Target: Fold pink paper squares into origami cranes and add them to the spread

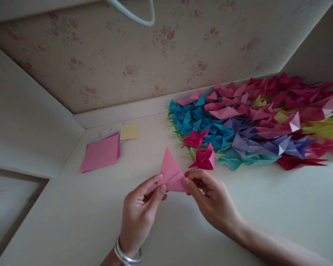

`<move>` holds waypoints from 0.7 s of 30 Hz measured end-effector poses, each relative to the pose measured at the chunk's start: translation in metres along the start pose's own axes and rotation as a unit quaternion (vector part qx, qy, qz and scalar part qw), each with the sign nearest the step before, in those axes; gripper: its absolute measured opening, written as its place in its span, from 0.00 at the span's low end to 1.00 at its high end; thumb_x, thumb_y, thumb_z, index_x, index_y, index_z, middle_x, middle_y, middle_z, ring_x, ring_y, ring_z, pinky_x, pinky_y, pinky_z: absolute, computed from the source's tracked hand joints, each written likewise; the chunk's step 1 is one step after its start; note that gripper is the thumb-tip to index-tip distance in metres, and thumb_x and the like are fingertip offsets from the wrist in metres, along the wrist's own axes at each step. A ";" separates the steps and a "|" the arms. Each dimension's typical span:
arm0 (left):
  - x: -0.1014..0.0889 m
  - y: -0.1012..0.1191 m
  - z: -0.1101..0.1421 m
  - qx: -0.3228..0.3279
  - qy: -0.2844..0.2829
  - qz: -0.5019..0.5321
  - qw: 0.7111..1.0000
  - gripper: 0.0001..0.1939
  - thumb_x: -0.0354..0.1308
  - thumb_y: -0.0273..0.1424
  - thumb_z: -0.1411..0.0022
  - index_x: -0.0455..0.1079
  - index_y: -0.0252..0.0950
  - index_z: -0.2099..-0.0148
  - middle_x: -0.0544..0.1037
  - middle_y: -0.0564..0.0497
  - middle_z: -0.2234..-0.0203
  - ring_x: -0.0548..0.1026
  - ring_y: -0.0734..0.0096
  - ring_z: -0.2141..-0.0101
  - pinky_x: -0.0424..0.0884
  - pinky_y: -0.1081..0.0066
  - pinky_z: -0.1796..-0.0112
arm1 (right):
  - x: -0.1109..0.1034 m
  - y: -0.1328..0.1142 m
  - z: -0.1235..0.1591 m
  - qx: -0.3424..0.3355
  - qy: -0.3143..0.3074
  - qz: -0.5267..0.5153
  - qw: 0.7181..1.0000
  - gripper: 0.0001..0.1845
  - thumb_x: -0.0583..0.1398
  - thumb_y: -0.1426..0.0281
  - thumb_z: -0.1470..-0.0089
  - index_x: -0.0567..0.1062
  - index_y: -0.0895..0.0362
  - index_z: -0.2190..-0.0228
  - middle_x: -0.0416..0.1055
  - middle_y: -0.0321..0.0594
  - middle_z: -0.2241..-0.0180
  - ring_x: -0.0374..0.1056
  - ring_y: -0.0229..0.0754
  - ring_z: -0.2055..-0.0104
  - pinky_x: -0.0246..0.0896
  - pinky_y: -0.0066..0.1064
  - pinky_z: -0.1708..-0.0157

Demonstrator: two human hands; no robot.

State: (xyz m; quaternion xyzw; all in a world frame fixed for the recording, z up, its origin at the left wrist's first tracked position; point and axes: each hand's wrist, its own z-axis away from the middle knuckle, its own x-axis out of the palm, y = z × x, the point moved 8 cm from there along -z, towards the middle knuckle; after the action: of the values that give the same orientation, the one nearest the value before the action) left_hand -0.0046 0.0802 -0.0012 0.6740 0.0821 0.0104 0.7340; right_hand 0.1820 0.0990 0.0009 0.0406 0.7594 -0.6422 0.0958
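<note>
Left fingers [162, 190]: pinched together on the lower left corner of the pink folded paper [170, 173], the thumb laid over its near face.
Right fingers [186, 181]: closed on the lower right corner of the same paper, the thumb on top and the index finger bent behind.
Pink folded paper: held between the 2 hands above the table [177, 236], roughly triangular, with 1 point directed away from the wearer and a crease seen across its lower part.
Left wrist: encircled by a silver bangle [127, 255].
Bright pink pieces: 2 folded shapes, 1 [195, 139] set behind the other [206, 158], both placed just beyond the right hand [215, 199] at the near left edge of the pile.
Pile [249, 122]: made up of many folded paper shapes in blue, teal, purple, pink, red, yellow and green, spread along the wall side to the right.
Flat sheets: a pink stack [100, 153] laid at the left, with a smaller yellow sheet [129, 132] beside it.
Wall [166, 62]: covered in a floral pattern, crossed at the top by a white cable [135, 17].
</note>
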 end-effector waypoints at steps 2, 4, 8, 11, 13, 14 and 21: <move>0.000 -0.004 -0.001 -0.015 -0.001 0.022 1.000 0.19 0.66 0.34 0.41 0.75 0.40 0.47 0.85 0.54 0.67 0.82 0.72 0.70 0.79 0.76 0.65 | 0.001 0.002 0.000 0.005 0.000 -0.011 1.000 0.05 0.59 0.67 0.38 0.71 0.54 0.67 0.70 0.35 0.71 0.67 0.36 0.72 0.62 0.26 0.73; 0.001 -0.005 -0.001 -0.025 -0.008 0.014 1.000 0.23 0.66 0.34 0.41 0.72 0.40 0.43 0.85 0.54 0.67 0.81 0.72 0.70 0.79 0.76 0.64 | 0.002 0.003 0.001 0.005 0.005 -0.022 1.000 0.04 0.59 0.68 0.38 0.71 0.53 0.66 0.70 0.34 0.71 0.67 0.36 0.71 0.63 0.25 0.72; 0.002 -0.007 -0.002 -0.048 -0.023 0.017 0.998 0.23 0.66 0.35 0.41 0.73 0.36 0.44 0.85 0.51 0.66 0.81 0.71 0.68 0.78 0.75 0.64 | 0.003 0.008 0.003 0.022 0.007 -0.055 0.998 0.02 0.60 0.68 0.39 0.71 0.53 0.63 0.72 0.36 0.67 0.70 0.36 0.68 0.66 0.24 0.69; 0.005 -0.009 -0.004 -0.064 -0.037 0.039 0.996 0.20 0.67 0.35 0.41 0.74 0.34 0.48 0.84 0.49 0.66 0.80 0.70 0.68 0.77 0.75 0.64 | 0.003 0.011 0.003 0.030 0.010 -0.066 0.997 0.03 0.61 0.68 0.39 0.72 0.52 0.62 0.74 0.36 0.66 0.72 0.36 0.67 0.67 0.24 0.67; 0.007 -0.010 -0.004 -0.069 -0.045 0.045 0.996 0.19 0.66 0.35 0.41 0.74 0.34 0.48 0.84 0.48 0.65 0.80 0.69 0.67 0.77 0.74 0.63 | 0.003 0.012 0.003 0.035 0.009 -0.071 0.997 0.04 0.61 0.68 0.40 0.72 0.52 0.61 0.75 0.36 0.66 0.72 0.36 0.67 0.68 0.23 0.67; 0.008 -0.010 -0.004 -0.069 -0.049 0.043 0.995 0.19 0.66 0.35 0.40 0.75 0.34 0.49 0.84 0.48 0.64 0.80 0.69 0.66 0.77 0.74 0.62 | 0.003 0.012 0.002 0.037 0.009 -0.074 0.997 0.04 0.61 0.68 0.40 0.72 0.52 0.61 0.75 0.36 0.66 0.72 0.36 0.67 0.68 0.23 0.68; 0.010 -0.005 -0.004 -0.053 -0.073 0.002 0.996 0.10 0.63 0.36 0.38 0.77 0.36 0.57 0.84 0.50 0.66 0.79 0.71 0.67 0.75 0.76 0.63 | 0.003 0.012 0.002 0.046 0.008 -0.076 0.996 0.04 0.61 0.67 0.40 0.73 0.53 0.62 0.75 0.38 0.67 0.73 0.38 0.67 0.68 0.24 0.69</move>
State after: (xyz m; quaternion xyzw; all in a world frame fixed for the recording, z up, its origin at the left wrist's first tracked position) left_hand 0.0043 0.0852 -0.0074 0.6332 0.0263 -0.0327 0.7729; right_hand 0.1818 0.0988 -0.0111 -0.0072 0.7309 -0.6814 0.0387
